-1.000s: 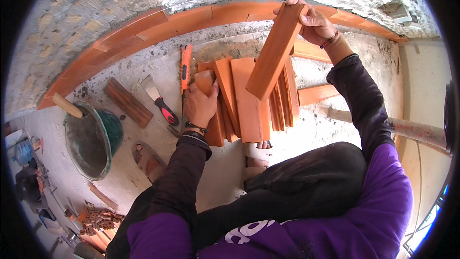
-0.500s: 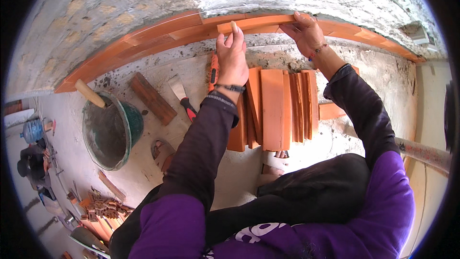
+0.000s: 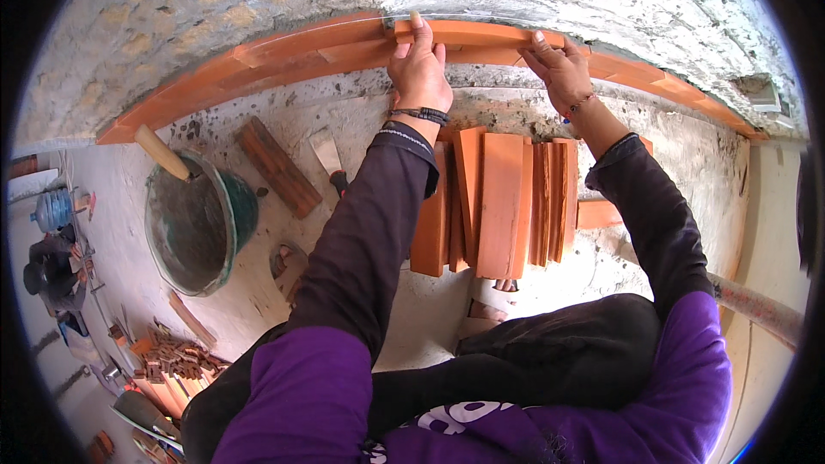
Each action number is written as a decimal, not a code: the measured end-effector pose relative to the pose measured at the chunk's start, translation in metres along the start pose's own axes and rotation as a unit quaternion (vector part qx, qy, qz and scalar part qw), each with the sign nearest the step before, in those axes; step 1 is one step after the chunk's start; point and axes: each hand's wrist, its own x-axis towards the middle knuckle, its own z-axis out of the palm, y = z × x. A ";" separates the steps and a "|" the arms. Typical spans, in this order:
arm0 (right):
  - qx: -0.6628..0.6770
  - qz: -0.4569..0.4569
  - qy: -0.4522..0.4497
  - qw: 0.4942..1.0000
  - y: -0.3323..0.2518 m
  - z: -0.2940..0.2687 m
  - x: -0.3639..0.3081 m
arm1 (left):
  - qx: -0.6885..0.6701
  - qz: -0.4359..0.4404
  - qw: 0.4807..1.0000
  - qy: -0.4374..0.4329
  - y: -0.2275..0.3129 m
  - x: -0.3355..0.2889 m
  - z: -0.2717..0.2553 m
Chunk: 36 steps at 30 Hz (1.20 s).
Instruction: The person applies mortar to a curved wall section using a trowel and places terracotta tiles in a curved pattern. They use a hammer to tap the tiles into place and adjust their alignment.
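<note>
A thin orange brick (image 3: 481, 33) lies lengthwise along the wall, on top of the laid brick course (image 3: 339, 58). My left hand (image 3: 419, 77) grips its left end, thumb over the upper face and fingers beneath. At the right end my right hand (image 3: 560, 77) is closed on it the same way. A thin white string (image 3: 357, 22) runs along the wall by the brick's far edge. To its left, a brick of the upper row (image 3: 301, 37) ends close to the held one. Whether mortar lies under the held brick is hidden.
Below my hands stands a row of loose thin bricks (image 3: 501, 206). To the left are a scraper (image 3: 325, 153), a dark brick (image 3: 277, 167) and a green bucket (image 3: 230, 245) with a wooden handle (image 3: 161, 153). A pole (image 3: 756, 308) lies right; another person (image 3: 53, 279) is far left.
Both hands have moved the brick slightly right and closer to the wall, its left end now level with the right. My right hand's thumb has come over the brick. The view has shifted a little.
</note>
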 end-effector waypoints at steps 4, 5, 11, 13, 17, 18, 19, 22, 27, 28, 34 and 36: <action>-0.221 -0.070 0.005 0.973 -0.003 -0.001 0.001 | 0.009 0.004 1.000 0.015 0.006 0.010 -0.003; -0.247 -0.089 0.013 0.965 -0.004 0.001 0.001 | 0.016 0.007 1.000 0.017 0.007 0.011 -0.004; -0.309 -0.113 0.020 0.944 -0.001 -0.007 0.014 | 0.032 -0.010 0.998 0.055 0.008 0.011 0.005; -0.323 -0.110 0.024 0.940 -0.003 0.000 0.012 | 0.036 -0.004 0.998 0.056 0.011 0.012 0.004; -0.302 -0.113 0.020 0.946 -0.002 0.004 0.014 | 0.058 0.006 0.995 0.078 0.014 0.017 0.004; -0.292 -0.117 0.018 0.949 0.000 0.002 0.017 | 0.064 0.005 0.994 0.086 0.013 0.018 0.005; -0.285 -0.116 0.016 0.951 0.002 -0.001 0.019 | 0.071 0.003 0.993 0.094 0.012 0.020 0.006; -0.259 -0.114 0.013 0.959 0.006 -0.006 0.023 | 0.059 -0.024 0.993 0.098 0.016 0.018 0.010; -0.228 -0.097 0.018 0.969 -0.002 0.003 0.017 | 0.062 -0.038 0.991 0.109 0.022 0.012 0.015; -0.229 -0.096 0.017 0.969 -0.001 0.002 0.018 | 0.064 -0.035 0.992 0.105 0.022 0.012 0.014; -0.215 -0.104 0.030 0.971 0.002 -0.001 0.022 | 0.070 -0.031 0.992 0.103 0.023 0.009 0.019; -0.220 -0.105 0.032 0.969 0.002 -0.001 0.022 | 0.071 -0.029 0.992 0.104 0.023 0.009 0.019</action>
